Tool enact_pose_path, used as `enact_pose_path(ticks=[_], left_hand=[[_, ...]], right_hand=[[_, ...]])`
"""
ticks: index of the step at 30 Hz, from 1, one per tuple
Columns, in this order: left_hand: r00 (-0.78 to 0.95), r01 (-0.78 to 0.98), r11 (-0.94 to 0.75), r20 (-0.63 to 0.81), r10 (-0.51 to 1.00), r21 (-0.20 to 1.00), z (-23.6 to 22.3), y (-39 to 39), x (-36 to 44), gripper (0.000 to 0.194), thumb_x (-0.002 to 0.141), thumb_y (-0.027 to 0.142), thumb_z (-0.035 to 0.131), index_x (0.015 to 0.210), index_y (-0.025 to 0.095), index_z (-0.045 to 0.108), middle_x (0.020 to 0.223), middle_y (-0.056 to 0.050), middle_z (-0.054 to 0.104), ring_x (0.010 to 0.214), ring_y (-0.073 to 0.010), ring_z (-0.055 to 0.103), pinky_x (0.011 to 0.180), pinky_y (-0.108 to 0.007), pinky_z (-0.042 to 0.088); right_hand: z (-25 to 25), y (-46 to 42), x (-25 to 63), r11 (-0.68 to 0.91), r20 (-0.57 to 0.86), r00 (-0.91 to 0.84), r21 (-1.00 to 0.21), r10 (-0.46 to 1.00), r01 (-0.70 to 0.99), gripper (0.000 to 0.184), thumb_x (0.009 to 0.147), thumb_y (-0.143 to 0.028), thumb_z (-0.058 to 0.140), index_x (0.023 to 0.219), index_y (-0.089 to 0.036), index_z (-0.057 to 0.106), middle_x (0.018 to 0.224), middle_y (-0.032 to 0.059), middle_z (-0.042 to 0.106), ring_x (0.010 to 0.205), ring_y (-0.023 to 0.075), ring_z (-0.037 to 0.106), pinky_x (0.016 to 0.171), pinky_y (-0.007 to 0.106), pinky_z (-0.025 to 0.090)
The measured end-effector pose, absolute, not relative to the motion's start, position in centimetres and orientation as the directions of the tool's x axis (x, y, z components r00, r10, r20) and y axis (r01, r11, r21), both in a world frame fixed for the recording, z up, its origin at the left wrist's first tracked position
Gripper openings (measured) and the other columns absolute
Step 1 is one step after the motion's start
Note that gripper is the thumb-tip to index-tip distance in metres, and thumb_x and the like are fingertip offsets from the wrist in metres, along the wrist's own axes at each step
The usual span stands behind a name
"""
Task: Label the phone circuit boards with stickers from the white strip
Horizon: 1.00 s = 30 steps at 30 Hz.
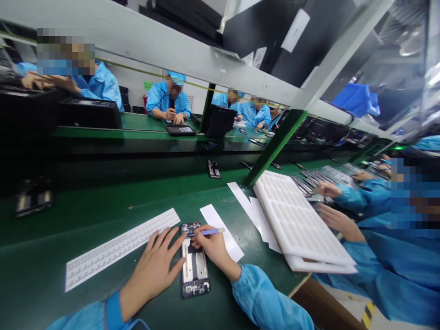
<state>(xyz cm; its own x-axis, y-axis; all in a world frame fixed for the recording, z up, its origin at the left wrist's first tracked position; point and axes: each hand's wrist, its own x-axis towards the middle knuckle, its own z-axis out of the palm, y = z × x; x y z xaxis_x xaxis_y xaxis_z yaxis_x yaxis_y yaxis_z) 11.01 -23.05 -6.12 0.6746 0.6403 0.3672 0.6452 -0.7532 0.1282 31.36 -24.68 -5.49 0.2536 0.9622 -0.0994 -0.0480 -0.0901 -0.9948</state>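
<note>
An opened phone body [194, 266] lies on the green bench [41, 275] in front of me, its inner frame facing up. My left hand [154, 266] rests flat beside its left edge, fingers spread and touching the phone. My right hand [213, 250] is closed on a thin blue pen-like tool [206, 232], whose tip points at the phone's top end. A long white strip of small stickers [120, 247] lies to the left, and a shorter white sticker sheet [223, 231] sits under my right hand.
A stack of white foam trays [295, 220] lies to the right, with white paper sheets [252, 208] beside it. A neighbour in blue works at the right [378, 215]. Phones [213, 169] lie on the belt beyond. Several workers in blue sit across the line.
</note>
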Motion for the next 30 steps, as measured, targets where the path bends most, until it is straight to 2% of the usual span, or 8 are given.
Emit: enact_pose_path(ticks=[6,9,11,14,16,19,22,30], left_hand=[[0.666,0.671,-0.736,0.363,0.652,0.092,-5.1,-24.0,11.5,0.056,0.096,0.047,0.044,0.150,0.036,0.032,0.159,-0.002,0.026,0.145,-0.0352,0.021,0.112,-0.056,0.031],[0.678,0.656,-0.752,0.394,0.621,0.056,-4.5,-24.6,10.0,0.060,0.096,0.051,0.044,0.151,0.035,0.029,0.161,-0.002,0.021,0.146,-0.0338,0.019,0.114,-0.054,0.030],[0.654,0.685,-0.728,0.422,0.627,0.020,-4.6,-25.0,8.2,0.056,0.096,0.049,0.044,0.149,0.033,0.035,0.159,-0.003,0.025,0.146,-0.0316,0.022,0.115,-0.051,0.028],[0.564,0.778,-0.629,0.457,0.688,-0.012,-5.4,-25.7,4.8,0.045,0.096,0.043,0.044,0.139,0.028,0.051,0.149,-0.006,0.044,0.141,-0.0305,0.032,0.116,-0.051,0.024],[0.510,0.823,-0.568,0.466,0.723,-0.019,-6.2,-26.0,2.9,0.042,0.095,0.041,0.045,0.132,0.026,0.058,0.141,-0.008,0.052,0.137,-0.0324,0.037,0.117,-0.055,0.019],[0.446,0.868,-0.496,0.462,0.766,-0.014,-7.4,-26.2,1.5,0.043,0.094,0.044,0.046,0.129,0.023,0.061,0.136,-0.012,0.056,0.132,-0.0362,0.042,0.114,-0.061,0.017],[0.419,0.883,-0.468,0.438,0.795,0.005,-7.8,-26.3,1.5,0.045,0.093,0.045,0.046,0.130,0.022,0.060,0.133,-0.013,0.057,0.128,-0.0370,0.046,0.112,-0.063,0.018],[0.357,0.905,-0.420,0.423,0.833,0.065,-7.2,-26.6,2.7,0.044,0.091,0.041,0.047,0.127,0.021,0.063,0.132,-0.013,0.058,0.129,-0.0380,0.044,0.113,-0.066,0.015]], right_hand=[[-4.4,-24.9,32.4,0.110,0.090,0.443,-0.994,0.892,-0.021,0.038,0.073,-0.055,0.075,0.074,-0.019,0.063,0.059,0.0017,0.066,0.048,0.0167,0.063,0.050,0.028,0.056],[-2.8,-24.5,32.1,0.109,0.071,0.414,-0.992,0.907,-0.069,0.037,0.074,-0.053,0.076,0.081,-0.019,0.063,0.063,0.0015,0.067,0.050,0.0173,0.064,0.048,0.028,0.056],[-2.0,-23.8,30.7,0.057,0.026,0.319,-0.995,0.948,-0.087,0.040,0.073,-0.054,0.077,0.085,-0.018,0.064,0.069,0.0039,0.069,0.056,0.0186,0.067,0.048,0.028,0.057],[-1.5,-21.9,27.0,-0.040,-0.046,0.076,-0.997,0.996,-0.070,0.045,0.069,-0.055,0.079,0.086,-0.015,0.066,0.071,0.0072,0.072,0.060,0.0195,0.070,0.049,0.026,0.058],[-1.9,-20.2,24.0,-0.079,-0.076,-0.079,-0.996,0.994,-0.040,0.044,0.067,-0.053,0.080,0.083,-0.014,0.066,0.068,0.0063,0.071,0.057,0.0191,0.070,0.050,0.025,0.058],[-3.1,-17.7,20.2,-0.081,-0.081,-0.198,-0.997,0.977,0.011,0.037,0.069,-0.049,0.079,0.079,-0.015,0.067,0.064,0.0028,0.070,0.055,0.0174,0.070,0.049,0.023,0.057],[-4.4,-16.1,18.5,-0.115,-0.124,-0.253,-0.992,0.960,0.049,0.033,0.069,-0.045,0.078,0.078,-0.015,0.066,0.065,0.0017,0.070,0.056,0.0165,0.069,0.048,0.021,0.056],[-6.1,-15.3,18.7,-0.178,-0.178,-0.216,-0.984,0.960,0.021,0.032,0.068,-0.043,0.077,0.078,-0.015,0.065,0.064,0.0023,0.070,0.053,0.0163,0.068,0.044,0.022,0.054]])
